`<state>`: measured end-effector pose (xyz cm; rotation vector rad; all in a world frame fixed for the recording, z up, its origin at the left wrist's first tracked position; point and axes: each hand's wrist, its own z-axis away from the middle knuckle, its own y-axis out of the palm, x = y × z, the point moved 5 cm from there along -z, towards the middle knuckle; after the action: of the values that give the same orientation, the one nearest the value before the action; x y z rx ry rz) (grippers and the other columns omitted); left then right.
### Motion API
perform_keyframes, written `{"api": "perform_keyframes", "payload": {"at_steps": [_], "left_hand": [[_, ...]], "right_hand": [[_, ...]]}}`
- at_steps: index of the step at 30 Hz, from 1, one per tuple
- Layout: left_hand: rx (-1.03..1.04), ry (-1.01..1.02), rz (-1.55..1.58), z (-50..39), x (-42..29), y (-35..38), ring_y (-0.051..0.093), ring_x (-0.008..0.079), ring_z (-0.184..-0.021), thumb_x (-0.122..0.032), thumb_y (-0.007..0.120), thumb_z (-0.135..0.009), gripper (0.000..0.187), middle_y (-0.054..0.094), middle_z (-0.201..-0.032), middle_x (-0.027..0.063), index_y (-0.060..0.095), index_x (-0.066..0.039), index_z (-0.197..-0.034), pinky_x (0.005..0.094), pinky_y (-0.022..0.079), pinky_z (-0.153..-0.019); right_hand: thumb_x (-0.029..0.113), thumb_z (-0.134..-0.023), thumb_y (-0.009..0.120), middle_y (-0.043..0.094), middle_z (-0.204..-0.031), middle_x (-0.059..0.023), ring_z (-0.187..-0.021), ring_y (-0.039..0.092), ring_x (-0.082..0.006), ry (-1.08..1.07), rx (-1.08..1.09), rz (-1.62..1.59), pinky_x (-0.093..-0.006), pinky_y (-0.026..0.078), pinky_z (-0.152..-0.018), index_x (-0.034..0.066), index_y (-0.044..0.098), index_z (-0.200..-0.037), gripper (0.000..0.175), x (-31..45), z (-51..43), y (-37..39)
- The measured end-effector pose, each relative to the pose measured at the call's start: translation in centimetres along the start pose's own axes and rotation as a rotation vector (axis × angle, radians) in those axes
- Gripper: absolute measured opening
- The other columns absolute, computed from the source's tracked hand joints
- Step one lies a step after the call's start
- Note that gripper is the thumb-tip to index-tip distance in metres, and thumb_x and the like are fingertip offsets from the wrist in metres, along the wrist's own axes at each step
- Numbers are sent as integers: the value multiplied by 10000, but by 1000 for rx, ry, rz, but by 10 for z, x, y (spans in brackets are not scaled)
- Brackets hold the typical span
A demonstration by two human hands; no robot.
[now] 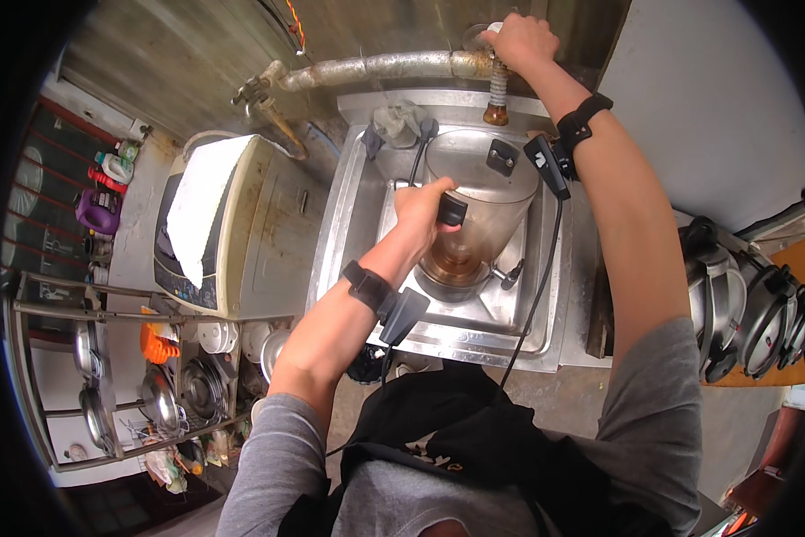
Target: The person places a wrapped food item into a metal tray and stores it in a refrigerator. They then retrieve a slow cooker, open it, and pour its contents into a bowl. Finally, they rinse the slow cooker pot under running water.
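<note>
My left hand (424, 209) is closed around a black side handle (452, 209) of a tall, clear-walled cylindrical vessel (493, 225). The vessel stands in a stainless steel sink (359, 201), with a brownish base and a small spigot (508, 274) low on its side. A second black handle (503, 158) sits on the far wall. At the back wall, my right hand (525, 43) grips the top of a faucet, whose white part (495, 27) shows by the fingers. Its ribbed spout (497, 87) points down behind the vessel; I cannot tell whether water runs.
A black plug (429, 127) on a cord and a grey rag (400, 124) lie at the sink's back left. Left stands a washing machine (268, 221) beside a metal rack (140, 312) of pans. Several lidded pots (718, 302) stand right. A wrapped pipe (389, 66) crosses the wall.
</note>
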<state>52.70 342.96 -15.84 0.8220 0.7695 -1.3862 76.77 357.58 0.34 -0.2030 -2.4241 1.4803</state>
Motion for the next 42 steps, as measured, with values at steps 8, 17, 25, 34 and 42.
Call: {"api": "perform_keyframes", "payload": {"at_steps": [8,17,25,34,42], "left_hand": [[0,-9,5,-10,-6,4,636,218,-598,-201,755,-778,315,612,-781,126,624,69,-874,354,606,-475],[-18,-16,14,-10,-5,7,641,211,-625,-207,759,-787,330,614,-808,129,621,73,-895,344,603,-474],[12,8,9,-8,-1,3,634,203,-593,-220,763,-791,350,623,-778,128,617,85,-883,333,593,-458],[12,37,35,-5,-1,-12,632,193,-587,-235,781,-788,355,625,-762,114,633,79,-861,334,587,-451],[-14,55,114,-8,4,-14,617,198,-552,-215,844,-703,443,618,-770,157,587,131,-803,332,559,-384]], "right_hand": [[329,-837,662,693,-1052,-213,-1055,640,-383,-55,88,-191,-427,523,-903,52,750,-949,311,-9,2,-7],[291,-845,628,669,-1024,-203,-1014,590,-418,-498,130,-209,-476,484,-895,48,703,-965,281,-21,-23,17],[284,-895,573,652,-1075,-191,-1050,567,-406,-606,202,-275,-471,446,-928,80,688,-992,253,-25,-22,12],[256,-899,573,647,-1079,-212,-1058,583,-412,-651,147,-395,-474,468,-902,50,662,-1017,253,-29,-23,18],[443,-735,788,689,-973,-289,-943,696,-360,-89,519,-205,-426,552,-836,-86,684,-992,597,-81,73,89]]}}
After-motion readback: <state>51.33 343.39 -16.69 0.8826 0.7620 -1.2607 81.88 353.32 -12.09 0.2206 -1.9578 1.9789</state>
